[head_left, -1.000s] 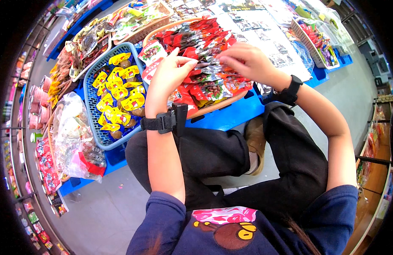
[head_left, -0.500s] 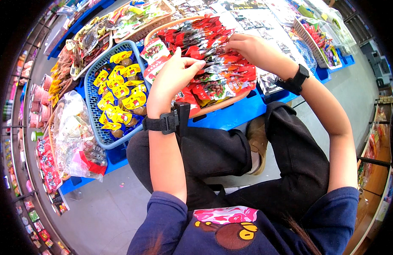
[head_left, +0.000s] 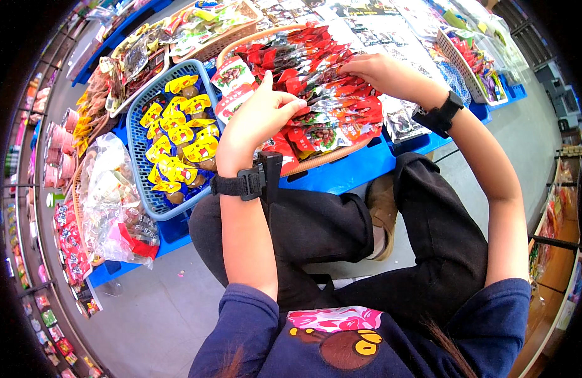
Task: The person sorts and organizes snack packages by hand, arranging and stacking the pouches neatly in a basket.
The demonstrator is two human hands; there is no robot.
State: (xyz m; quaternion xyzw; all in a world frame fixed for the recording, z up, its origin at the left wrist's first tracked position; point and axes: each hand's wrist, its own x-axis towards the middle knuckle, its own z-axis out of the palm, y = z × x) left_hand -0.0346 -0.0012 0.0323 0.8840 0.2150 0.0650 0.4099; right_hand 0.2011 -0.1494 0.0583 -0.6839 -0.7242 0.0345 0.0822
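Note:
An orange-tan basket (head_left: pixel 329 157) holds tightly packed rows of red snack packets (head_left: pixel 313 66), with some white-and-red ones at its left side. My left hand (head_left: pixel 256 120) rests over the near-left packets, thumb and forefinger spread apart; its other fingers are hidden. At the right part of the rows, my right hand (head_left: pixel 388 75) has its fingers bent and pressed together on the top edge of a red snack packet. Left of the basket stands a blue basket (head_left: pixel 135 157) of round brown items in yellow-and-blue wrappers (head_left: pixel 181 132).
Blue pallets (head_left: pixel 329 181) lie under the baskets. A clear plastic bag (head_left: pixel 111 195) sits at the left, near pink round containers (head_left: pixel 61 148). Further baskets of packets (head_left: pixel 140 60) stand behind, and a beige basket (head_left: pixel 470 69) is at the far right. My crossed legs (head_left: pixel 291 233) are in front.
My right hand has shifted very slightly right and down along the packets. My left hand stays nearly in place. The view has moved a little.

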